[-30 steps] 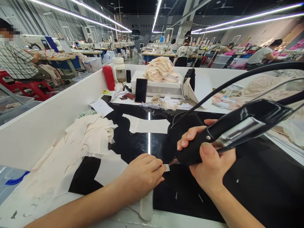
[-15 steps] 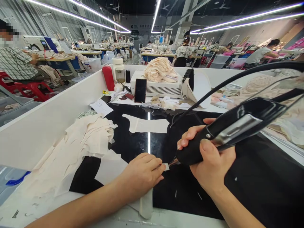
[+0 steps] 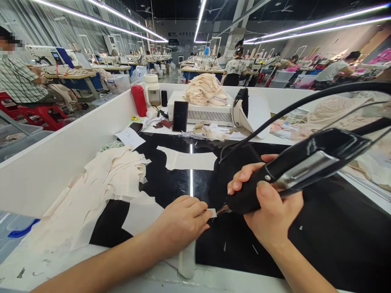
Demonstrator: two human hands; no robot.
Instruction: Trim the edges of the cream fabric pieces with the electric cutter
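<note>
My right hand (image 3: 275,203) wraps round a black corded hand tool (image 3: 293,171) with a silver lever and a narrow metal tip. That tip points left and down, at the end of a small pale strip (image 3: 212,213). My left hand (image 3: 186,215) is closed, its fingers together, pressing this strip against the black work surface (image 3: 232,252). Below the palm a pale fabric piece (image 3: 187,260) comes out; whether it joins the strip is hidden. A cream fabric piece (image 3: 143,213) lies partly under my left wrist. Another cut piece (image 3: 191,160) lies flat farther back.
Layered cream fabric pieces (image 3: 113,179) lie on the left. Behind stand a phone (image 3: 180,116), a white vented box (image 3: 210,116) with a fabric pile (image 3: 205,89), and a red bottle (image 3: 139,100). A black cable (image 3: 293,99) arches across the right. People sit at sewing machines beyond.
Both hands hold nearly the same places. The tool has tilted very slightly, its rear end a little lower. The person at far left has moved an arm.
</note>
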